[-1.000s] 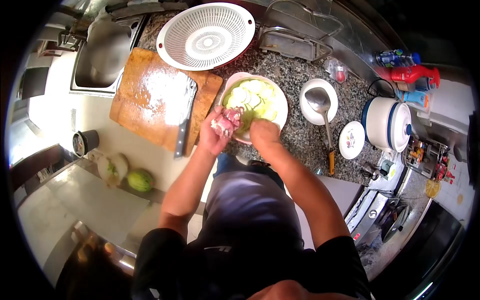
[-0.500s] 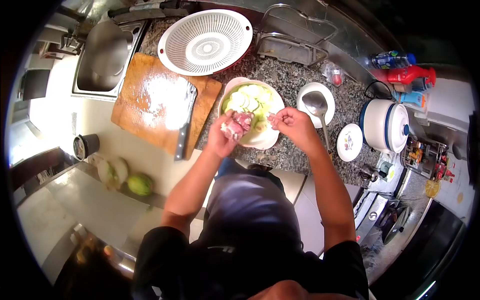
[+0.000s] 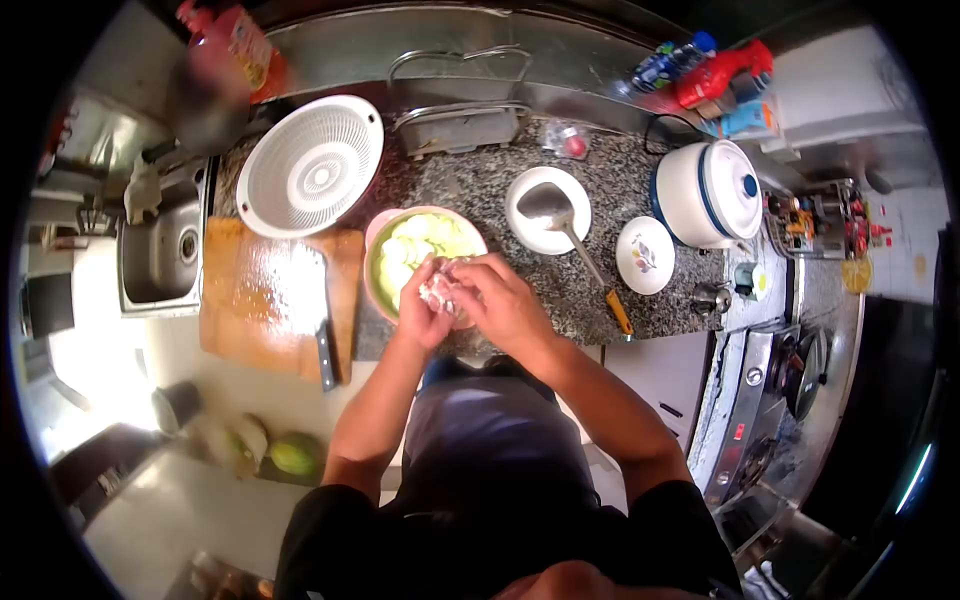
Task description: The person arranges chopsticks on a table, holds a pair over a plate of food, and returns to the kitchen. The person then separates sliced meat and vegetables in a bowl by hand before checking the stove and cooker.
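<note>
My left hand (image 3: 424,315) cups a clump of raw pink meat (image 3: 438,291) over the near side of a bowl. Against the same meat, the bent fingers of my right hand (image 3: 508,312) are closed, partly covering it. Pale green vegetable slices (image 3: 420,238) lie in the pink-rimmed bowl (image 3: 478,228) beneath and beyond my hands. To the left, a knife (image 3: 325,350) with a dark handle rests on a wet wooden cutting board (image 3: 235,325).
A white colander (image 3: 265,175) stands behind the board, near the sink (image 3: 135,275). Right of the bowl are a white plate (image 3: 521,232) with a spatula (image 3: 585,255), a small patterned plate (image 3: 640,240) and a lidded pot (image 3: 690,200). A stove (image 3: 740,420) is at the right.
My right hand has come left and joined my left hand at the meat. The view has shifted, so the counter things appear farther left and most lower in the picture.
</note>
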Demonstrator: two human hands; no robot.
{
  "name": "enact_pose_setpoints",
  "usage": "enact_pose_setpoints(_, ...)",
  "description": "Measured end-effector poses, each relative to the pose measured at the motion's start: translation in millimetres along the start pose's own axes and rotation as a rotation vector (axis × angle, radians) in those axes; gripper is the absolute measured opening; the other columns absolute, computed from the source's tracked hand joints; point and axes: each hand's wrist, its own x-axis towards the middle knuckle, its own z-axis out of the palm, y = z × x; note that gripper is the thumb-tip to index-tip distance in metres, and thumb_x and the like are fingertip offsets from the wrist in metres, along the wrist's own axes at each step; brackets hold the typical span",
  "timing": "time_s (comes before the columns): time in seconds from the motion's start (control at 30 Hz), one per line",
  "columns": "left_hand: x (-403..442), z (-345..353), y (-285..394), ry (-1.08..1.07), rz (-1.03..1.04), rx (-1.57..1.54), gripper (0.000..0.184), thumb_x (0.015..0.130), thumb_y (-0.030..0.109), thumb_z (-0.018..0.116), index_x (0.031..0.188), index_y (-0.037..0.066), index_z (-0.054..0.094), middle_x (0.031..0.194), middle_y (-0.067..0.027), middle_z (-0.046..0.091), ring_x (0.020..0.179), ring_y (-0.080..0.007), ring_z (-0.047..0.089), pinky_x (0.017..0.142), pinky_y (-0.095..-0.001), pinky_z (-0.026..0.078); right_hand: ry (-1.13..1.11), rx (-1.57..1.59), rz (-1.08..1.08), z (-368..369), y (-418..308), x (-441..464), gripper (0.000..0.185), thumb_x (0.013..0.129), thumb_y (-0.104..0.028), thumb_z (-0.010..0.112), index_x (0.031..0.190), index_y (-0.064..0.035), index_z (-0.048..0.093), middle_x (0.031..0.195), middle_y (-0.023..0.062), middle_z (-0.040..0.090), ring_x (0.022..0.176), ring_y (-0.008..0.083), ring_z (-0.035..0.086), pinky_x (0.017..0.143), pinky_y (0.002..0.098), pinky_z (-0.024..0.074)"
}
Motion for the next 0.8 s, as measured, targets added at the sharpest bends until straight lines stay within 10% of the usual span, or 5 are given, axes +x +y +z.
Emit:
enact_pose_setpoints(0.33,19,25,-15,-0.004,-0.089,-0.034,0.037,0.083,0.031,0.043,0.095,-0.002,0.051,0.092,-0.0162,0.056,0.081,-0.0262,0.054,0.074,-0.0365,0.044,0.415,-0.101,0.294,-56,108,-62,0.017,0.07,-0.007,0.062,0.084,-0.0013,0.056,0.087,0.0129,0.054,0.082,0.0267,0.054,0.07,0.0329,0.0438)
enact_pose_setpoints(0.53,20,26,-10,-0.03,-0.121,0.009,0.037,0.083,0.031,0.043,0.101,0.0,0.049,0.094,-0.0155,0.056,0.086,-0.0255,0.054,0.081,-0.0377,0.043,0.201,-0.678,0.461,-82,206,-137,0.04,0.066,-0.009,0.06,0.104,-0.0053,0.047,0.097,0.0133,0.048,0.092,0.0305,0.046,0.079,0.0393,0.0385)
enact_pose_setpoints(0.8,28,46,-26,0.047,-0.049,0.105,0.033,0.084,0.029,0.044,0.1,0.001,0.049,0.099,-0.0166,0.053,0.088,-0.027,0.053,0.081,-0.0384,0.042,0.136,-0.49,0.631,-94,219,-141,0.037,0.067,-0.011,0.057,0.102,-0.0038,0.048,0.09,0.0163,0.052,0.081,0.0313,0.053,0.07,0.0423,0.0423)
